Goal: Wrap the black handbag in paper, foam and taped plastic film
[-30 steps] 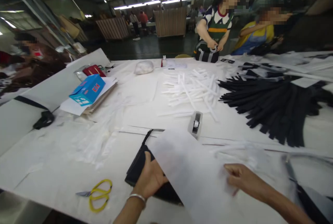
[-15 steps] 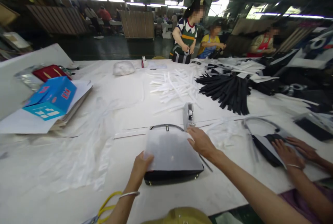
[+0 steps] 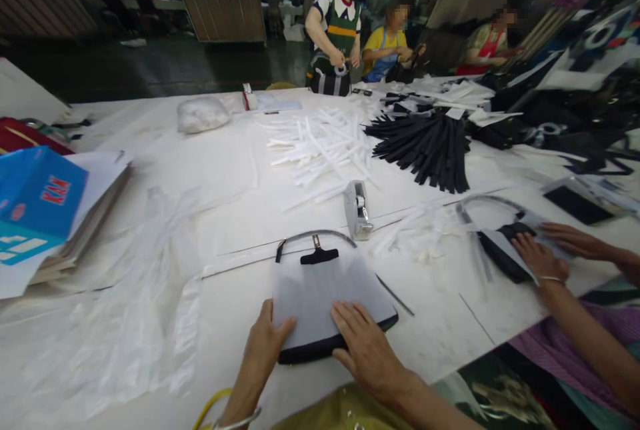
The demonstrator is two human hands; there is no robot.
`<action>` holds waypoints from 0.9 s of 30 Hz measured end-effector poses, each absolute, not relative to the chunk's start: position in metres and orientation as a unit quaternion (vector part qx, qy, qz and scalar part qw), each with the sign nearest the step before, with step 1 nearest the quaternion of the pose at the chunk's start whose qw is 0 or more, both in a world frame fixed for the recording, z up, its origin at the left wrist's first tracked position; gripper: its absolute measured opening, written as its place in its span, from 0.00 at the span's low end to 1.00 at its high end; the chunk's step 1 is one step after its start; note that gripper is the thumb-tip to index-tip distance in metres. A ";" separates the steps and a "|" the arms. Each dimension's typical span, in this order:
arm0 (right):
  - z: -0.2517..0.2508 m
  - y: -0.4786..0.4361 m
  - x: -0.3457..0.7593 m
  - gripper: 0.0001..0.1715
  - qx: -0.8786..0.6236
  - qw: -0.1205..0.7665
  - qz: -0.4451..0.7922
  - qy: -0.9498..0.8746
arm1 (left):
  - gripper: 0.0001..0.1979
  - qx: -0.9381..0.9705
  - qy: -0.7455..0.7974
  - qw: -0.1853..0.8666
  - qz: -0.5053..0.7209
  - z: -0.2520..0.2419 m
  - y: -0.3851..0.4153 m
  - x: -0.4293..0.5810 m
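Observation:
A black handbag [image 3: 320, 349] lies on the table, its front covered by a whitish protective sheet [image 3: 315, 290]. Its thin handle [image 3: 315, 235] points away from me, and a black tab [image 3: 319, 256] with a metal buckle lies over the sheet's top. My left hand [image 3: 265, 335] grips the bag's left edge, thumb on the sheet and fingers at the side. Flat on the sheet's lower right rests my right hand [image 3: 367, 347], fingers stretched out. Beyond the bag stands a grey tape dispenser [image 3: 357, 210]. A thin dark strip [image 3: 395, 295] lies by the bag's right edge.
White strips [image 3: 320, 140] and a fan of black straps [image 3: 425, 147] lie farther back. A blue box [image 3: 40, 197] sits on stacked boards at left, near crumpled plastic [image 3: 145, 303]. Yellow-handled scissors [image 3: 213, 407] are partly visible. At right, a co-worker's hands [image 3: 540, 257] work on another bag.
My right hand has moved from the bag's upper right corner down onto the sheet. The black tab now shows on top of the sheet. The view has shifted rightward and down.

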State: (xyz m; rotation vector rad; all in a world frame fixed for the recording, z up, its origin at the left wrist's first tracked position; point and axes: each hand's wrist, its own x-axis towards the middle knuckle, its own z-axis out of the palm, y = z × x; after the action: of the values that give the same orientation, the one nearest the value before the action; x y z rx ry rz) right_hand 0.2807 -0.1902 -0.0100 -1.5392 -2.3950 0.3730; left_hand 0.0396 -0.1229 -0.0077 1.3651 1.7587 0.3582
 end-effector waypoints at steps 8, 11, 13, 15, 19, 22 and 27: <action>-0.018 -0.199 0.277 0.38 -0.564 0.124 0.140 -0.804 | 0.21 0.857 0.474 0.086 0.185 -0.005 -0.138 0.064; -0.016 -0.199 0.276 0.37 -0.571 0.119 0.143 -0.800 | 0.17 0.899 0.393 0.134 0.136 -0.015 -0.149 0.078; -0.017 -0.200 0.276 0.37 -0.573 0.115 0.146 -0.798 | 0.18 0.906 0.381 0.150 0.105 -0.023 -0.155 0.081; -0.018 -0.200 0.276 0.37 -0.577 0.111 0.153 -0.795 | 0.19 0.913 0.370 0.153 0.081 -0.027 -0.159 0.081; -0.016 -0.199 0.278 0.38 -0.584 0.116 0.164 -0.787 | 0.22 0.917 0.364 0.154 0.061 -0.026 -0.158 0.081; -0.012 -0.196 0.281 0.39 -0.584 0.106 0.177 -0.785 | 0.22 0.915 0.367 0.152 0.064 -0.023 -0.156 0.083; -0.006 -0.191 0.285 0.37 -0.582 0.091 0.212 -0.779 | 0.21 0.919 0.364 0.135 0.066 -0.022 -0.159 0.083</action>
State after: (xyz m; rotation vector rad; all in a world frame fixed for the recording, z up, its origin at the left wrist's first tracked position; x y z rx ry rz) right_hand 0.2853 -0.1910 -0.0062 -1.7305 -2.3152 0.6313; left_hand 0.0835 -0.1589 -0.0224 2.6628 1.0550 0.1898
